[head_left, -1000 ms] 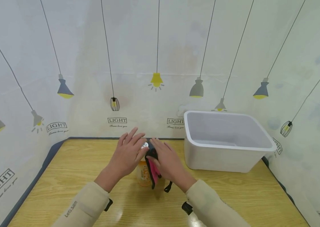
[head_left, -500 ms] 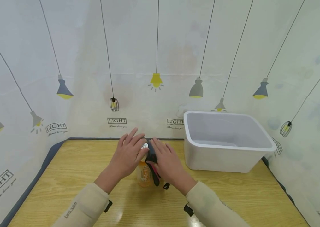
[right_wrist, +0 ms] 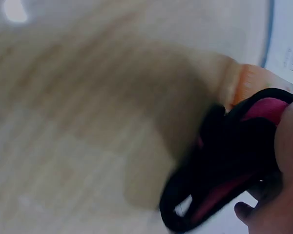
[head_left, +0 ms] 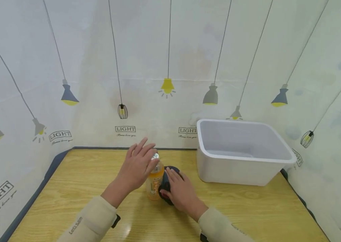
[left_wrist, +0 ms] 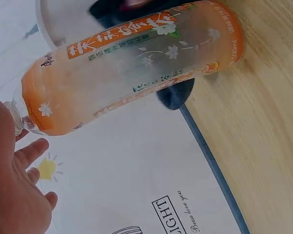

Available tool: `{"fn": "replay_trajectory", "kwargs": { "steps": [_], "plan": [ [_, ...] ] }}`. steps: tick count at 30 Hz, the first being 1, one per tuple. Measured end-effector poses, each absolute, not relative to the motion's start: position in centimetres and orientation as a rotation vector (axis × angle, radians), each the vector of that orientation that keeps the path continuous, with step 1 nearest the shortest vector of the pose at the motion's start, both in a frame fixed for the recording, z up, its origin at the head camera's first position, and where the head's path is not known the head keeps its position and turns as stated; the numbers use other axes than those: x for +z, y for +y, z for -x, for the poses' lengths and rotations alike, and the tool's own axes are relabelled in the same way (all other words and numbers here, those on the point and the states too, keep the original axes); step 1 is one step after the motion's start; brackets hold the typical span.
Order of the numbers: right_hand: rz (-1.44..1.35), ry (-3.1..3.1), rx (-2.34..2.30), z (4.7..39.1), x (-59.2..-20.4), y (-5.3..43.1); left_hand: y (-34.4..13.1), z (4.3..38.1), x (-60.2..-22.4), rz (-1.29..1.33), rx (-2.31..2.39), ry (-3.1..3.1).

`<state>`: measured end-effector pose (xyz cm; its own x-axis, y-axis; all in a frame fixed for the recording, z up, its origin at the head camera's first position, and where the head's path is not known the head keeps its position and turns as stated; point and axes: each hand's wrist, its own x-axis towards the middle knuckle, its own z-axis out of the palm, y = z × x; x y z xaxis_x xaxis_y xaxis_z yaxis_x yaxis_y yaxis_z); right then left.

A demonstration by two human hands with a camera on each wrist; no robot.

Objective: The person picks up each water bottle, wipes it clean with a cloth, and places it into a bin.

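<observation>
A clear plastic drink bottle (head_left: 155,184) with an orange printed label stands on the wooden table. My left hand (head_left: 135,168) pinches it at the neck by the silver cap, the other fingers spread out. The left wrist view shows the bottle's (left_wrist: 132,68) orange label and white flowers. Just right of it, my right hand (head_left: 185,193) holds a soft dark fabric piece with pink lining (head_left: 165,183), thumb on the near side, fingers over the top. In the right wrist view this fabric piece (right_wrist: 234,151) has a black loop at one end. Its full shape is hidden.
A white plastic bin (head_left: 246,168) with an open top stands at the back right of the table (head_left: 91,174). Behind the table hangs a pale wall cloth (head_left: 146,114) printed with lamps, and its dark blue edging runs along the table's back and sides.
My right hand has moved down and toward me with the fabric piece, which has turned from a narrow upright side view to a broader dark one. The left hand stays at the bottle's neck.
</observation>
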<state>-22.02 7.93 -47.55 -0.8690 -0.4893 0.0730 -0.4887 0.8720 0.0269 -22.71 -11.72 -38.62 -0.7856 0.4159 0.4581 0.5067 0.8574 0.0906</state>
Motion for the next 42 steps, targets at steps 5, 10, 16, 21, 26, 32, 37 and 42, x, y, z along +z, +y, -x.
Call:
{"fn": "replay_trajectory", "kwargs": {
  "steps": [5,10,16,21,26,32,37,42],
  "plan": [
    [-0.765,-3.049,-0.078,21.9,-49.6,8.1,-11.1,22.6,-38.4,0.693,-0.29,-2.605],
    [-0.756,-3.037,-0.122,21.9,-50.2,8.1,-10.6,22.6,-38.2,0.708,-0.298,-2.602],
    [-0.741,-3.071,-0.031,22.0,-50.1,8.0,-10.8,22.6,-38.3,0.694,-0.301,-2.611],
    [-0.731,-3.059,0.082,22.0,-49.8,7.9,-11.3,22.6,-38.3,0.65,-0.293,-2.636],
    [-0.718,-2.999,0.228,22.1,-48.7,7.8,-11.5,22.6,-38.3,0.659,-0.31,-2.645],
    [-0.701,-2.878,0.46,22.3,-46.6,7.7,-11.6,22.6,-38.4,0.657,-0.326,-2.643],
    [-0.724,-2.795,0.664,22.6,-45.0,7.7,-11.8,22.6,-38.5,0.661,-0.323,-2.627],
    [-0.728,-2.717,0.655,22.9,-43.5,7.7,-11.8,22.6,-38.6,0.666,-0.327,-2.616]
  ]
}}
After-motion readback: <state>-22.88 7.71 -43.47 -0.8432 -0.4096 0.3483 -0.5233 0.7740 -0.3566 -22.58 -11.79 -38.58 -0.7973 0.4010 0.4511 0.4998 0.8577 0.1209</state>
